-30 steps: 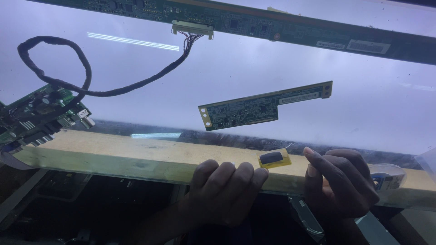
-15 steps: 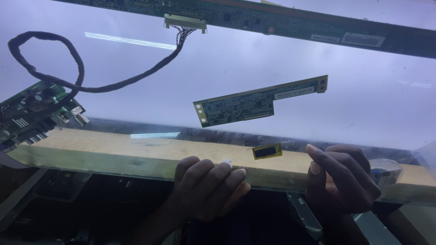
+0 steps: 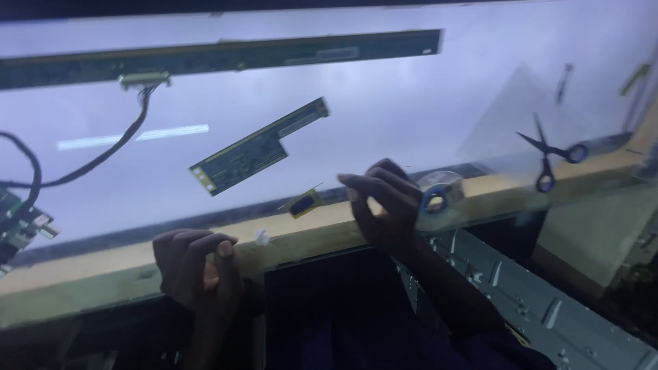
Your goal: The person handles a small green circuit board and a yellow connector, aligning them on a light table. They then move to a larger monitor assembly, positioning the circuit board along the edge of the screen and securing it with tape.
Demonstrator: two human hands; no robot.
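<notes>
My left hand (image 3: pixel 195 270) hovers at the near edge of a lit white panel (image 3: pixel 411 103), fingers curled with the thumb against the index finger; I see nothing in it. A small white bit (image 3: pixel 260 236) lies just right of it on the wooden beam (image 3: pixel 96 277). My right hand (image 3: pixel 385 205) is raised over the beam with bent, parted fingers and holds nothing that I can see. Between the hands a small yellow part (image 3: pixel 305 203) rests at the panel's edge. A green circuit board (image 3: pixel 257 147) lies tilted on the panel beyond.
A long narrow board strip (image 3: pixel 226 58) runs along the panel's far side, and a black cable (image 3: pixel 103 154) leads from it to a board (image 3: pixel 17 223) at the left. A tape roll (image 3: pixel 439 195) sits by my right hand. Scissors (image 3: pixel 552 156) lie at the right. A metal frame (image 3: pixel 534 301) stands below.
The view has swung right and tilted, bringing the scissors and tape roll into sight. My left hand has curled up from lying flat on the beam. My right hand holds much the same pose.
</notes>
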